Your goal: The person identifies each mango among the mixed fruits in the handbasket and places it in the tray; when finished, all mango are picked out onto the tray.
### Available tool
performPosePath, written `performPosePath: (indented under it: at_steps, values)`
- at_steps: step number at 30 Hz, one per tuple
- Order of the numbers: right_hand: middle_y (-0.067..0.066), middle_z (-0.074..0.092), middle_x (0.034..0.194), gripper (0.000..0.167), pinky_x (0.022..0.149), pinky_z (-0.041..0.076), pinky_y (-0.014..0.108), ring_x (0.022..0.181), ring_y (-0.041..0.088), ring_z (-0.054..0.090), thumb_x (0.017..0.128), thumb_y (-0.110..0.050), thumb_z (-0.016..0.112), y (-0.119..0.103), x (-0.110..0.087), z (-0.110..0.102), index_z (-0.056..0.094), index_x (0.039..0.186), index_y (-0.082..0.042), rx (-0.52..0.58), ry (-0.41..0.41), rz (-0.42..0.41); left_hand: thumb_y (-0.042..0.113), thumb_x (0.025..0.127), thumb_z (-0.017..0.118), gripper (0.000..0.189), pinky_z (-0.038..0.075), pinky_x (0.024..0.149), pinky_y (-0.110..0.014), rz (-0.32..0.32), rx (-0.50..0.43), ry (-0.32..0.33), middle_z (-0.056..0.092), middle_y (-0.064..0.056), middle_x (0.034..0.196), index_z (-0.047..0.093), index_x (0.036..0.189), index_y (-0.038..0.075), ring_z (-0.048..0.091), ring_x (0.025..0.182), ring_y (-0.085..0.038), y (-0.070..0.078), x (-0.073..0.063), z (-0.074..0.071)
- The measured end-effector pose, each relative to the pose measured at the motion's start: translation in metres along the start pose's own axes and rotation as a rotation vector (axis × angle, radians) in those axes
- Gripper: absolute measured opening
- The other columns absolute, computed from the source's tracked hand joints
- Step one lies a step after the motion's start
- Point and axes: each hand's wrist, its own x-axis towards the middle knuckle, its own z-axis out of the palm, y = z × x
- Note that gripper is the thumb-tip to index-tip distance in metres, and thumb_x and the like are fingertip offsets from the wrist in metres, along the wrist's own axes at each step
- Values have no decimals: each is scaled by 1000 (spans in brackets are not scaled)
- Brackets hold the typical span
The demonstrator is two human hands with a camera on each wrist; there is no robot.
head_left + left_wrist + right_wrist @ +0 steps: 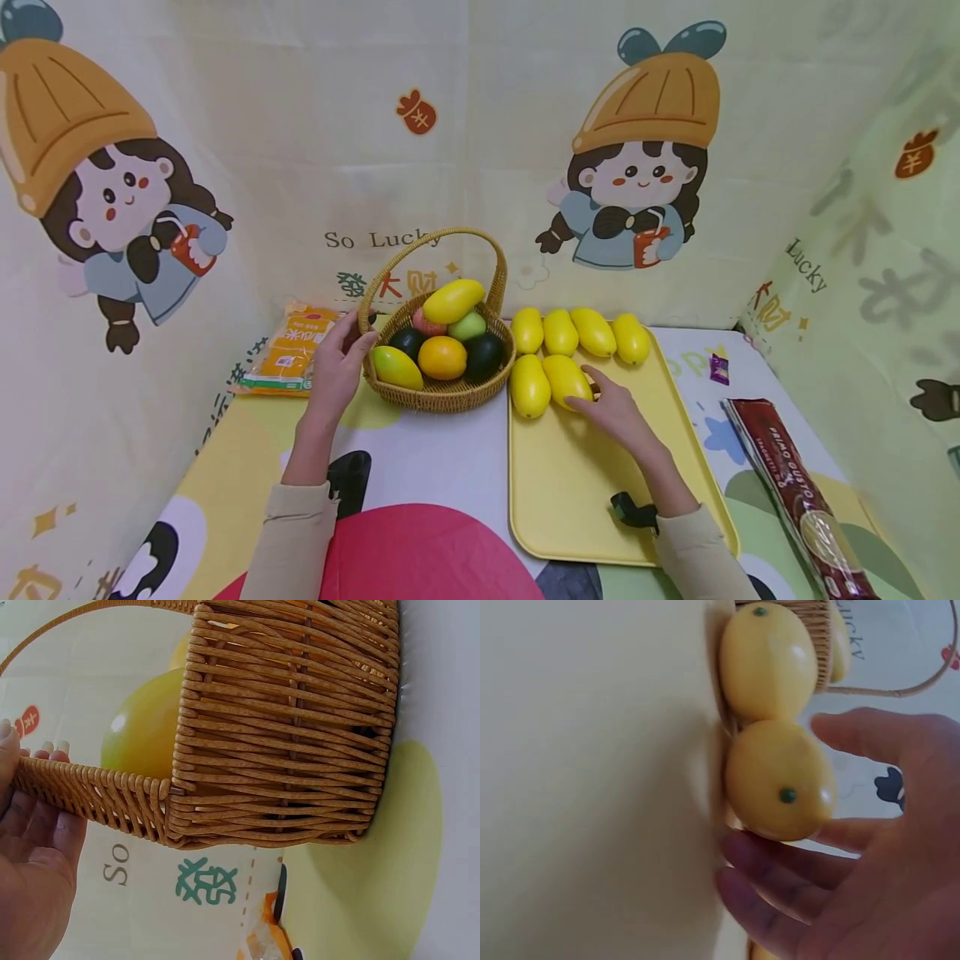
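With my left hand (339, 358) I hold the handle of a wicker basket (442, 402) at its left side. The left wrist view shows the left hand (37, 862) curled at the woven handle (90, 796). Inside the basket lie a yellow mango (453, 302), a green-yellow mango (396, 368), an orange (442, 358), dark avocados (486, 357) and other fruit. My right hand (618, 410) is spread around a mango (566, 381) on the yellow tray (577, 492). In the right wrist view its thumb (862, 733) appears just off that mango (780, 780), fingers loosely beside and behind it.
Several more yellow mangoes (561, 332) stand in rows at the tray's far end. An orange food packet (291, 348) lies left of the basket. Right of the tray are a spaghetti pack (798, 500) and a small purple sweet (719, 369). A printed cloth hangs behind.
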Motion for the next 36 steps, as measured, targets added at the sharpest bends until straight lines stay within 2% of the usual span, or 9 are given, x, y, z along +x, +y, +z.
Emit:
performPosePath:
  at_steps: [3, 6, 18, 22, 29, 32, 36]
  values:
    - [27, 57, 134, 78, 91, 52, 47, 117, 38, 59, 90, -38, 68, 0, 0, -4, 34, 153, -7, -5, -52, -10, 39, 100, 55, 44, 47, 94, -10, -10, -3, 1, 58, -3, 131, 51, 143, 29, 54, 117, -14, 0, 0, 0]
    - [27, 58, 133, 76, 90, 53, 45, 115, 38, 60, 91, -34, 68, 2, 0, -6, 34, 153, -6, -3, -71, -15, 39, 100, 55, 45, 47, 95, -9, -6, 1, 3, 58, -3, 133, 51, 144, 28, 54, 117, -14, -1, 0, 0]
    - [25, 59, 131, 75, 86, 54, 42, 112, 36, 61, 91, -41, 67, 3, 2, -8, 36, 152, -8, -3, -58, -11, 35, 101, 56, 46, 48, 95, -10, 9, -3, 2, 58, -4, 135, 50, 145, 26, 55, 116, -11, 1, -1, 1]
    - [23, 60, 130, 70, 87, 55, 44, 113, 36, 62, 91, -41, 68, 3, 1, -10, 43, 148, -8, 25, -5, -28, 35, 101, 56, 46, 47, 95, -10, 7, -12, 0, 58, -4, 134, 51, 145, 26, 55, 116, -12, 2, -1, 1]
    - [18, 58, 138, 56, 100, 48, 53, 123, 36, 55, 94, -31, 68, -6, 6, -9, 52, 140, -4, 127, 136, -174, 33, 101, 56, 45, 47, 93, -9, 6, -21, -3, 58, -5, 131, 50, 145, 25, 54, 115, -12, 2, 1, 1]
    - [17, 57, 138, 53, 103, 45, 55, 124, 36, 54, 94, -28, 68, -14, 10, -6, 55, 138, -3, 187, 165, -225, 32, 101, 56, 45, 47, 93, -9, 5, -23, 0, 58, -5, 131, 50, 145, 25, 54, 115, -12, 2, 1, 0]
    - [15, 57, 139, 50, 106, 43, 56, 126, 36, 53, 94, -26, 68, -24, 18, 0, 56, 137, -4, 230, 161, -271, 31, 101, 55, 45, 48, 92, -9, -4, -11, 1, 58, -6, 132, 50, 146, 24, 54, 114, -12, 3, -1, 0]
